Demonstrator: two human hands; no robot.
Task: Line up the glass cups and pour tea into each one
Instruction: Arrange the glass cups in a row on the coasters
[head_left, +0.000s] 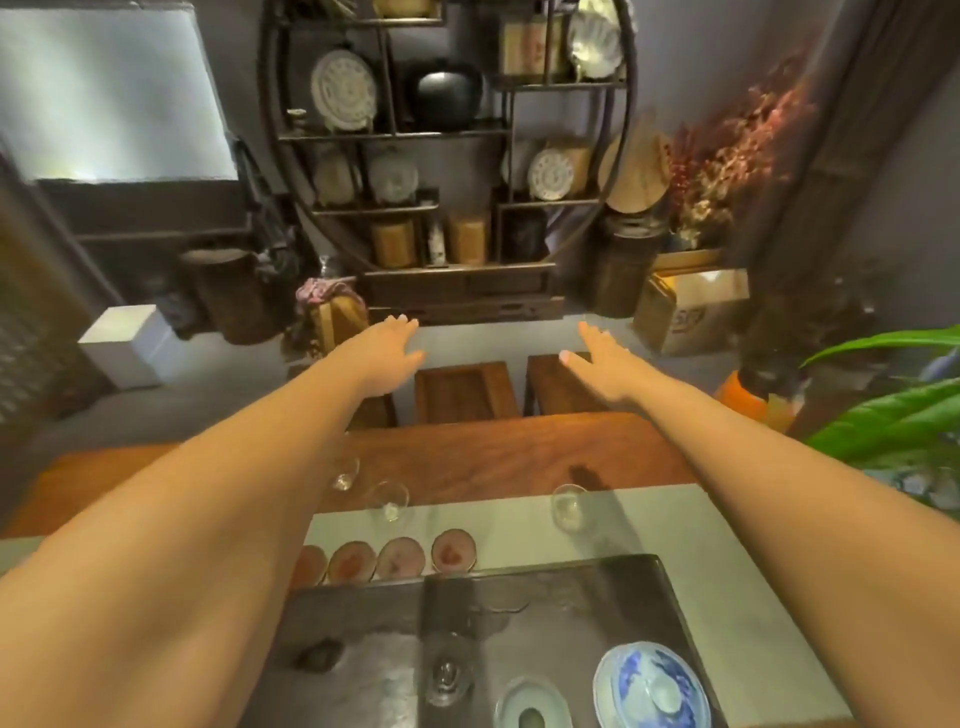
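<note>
Fingers straight and spread, the left hand (392, 353) and the right hand (605, 358) stretch forward at mid-frame, both held in the air and gripping nothing, well beyond the far edge of the desk (519, 457). The bare forearms run back from them to the lower left and lower right corners of the frame.

Below the arms, three empty glass cups stand upright in a loose, uneven row: one glass cup (345, 474) on the bare wood just beside the left forearm, a second glass cup (390, 501) near it at the edge of the pale green runner (670, 540), and a third glass cup (569, 506) well apart to the right on the runner. Closer in, four round reddish coasters (453, 551) lie side by side along the far rim of the dark stone tea tray (587, 597). On the tray, toward the bottom of the frame, sit a glass pitcher (447, 675), a pale blue dish (530, 706) and a blue-and-white lidded gaiwan (652, 688).

Past the desk, wooden stools (465, 392) stand on the grey floor. A round dark display shelf (447, 145) with plates and jars fills the upper centre, a cardboard box (691, 312) sits at right, and green plant leaves (883, 415) enter from the right edge.
</note>
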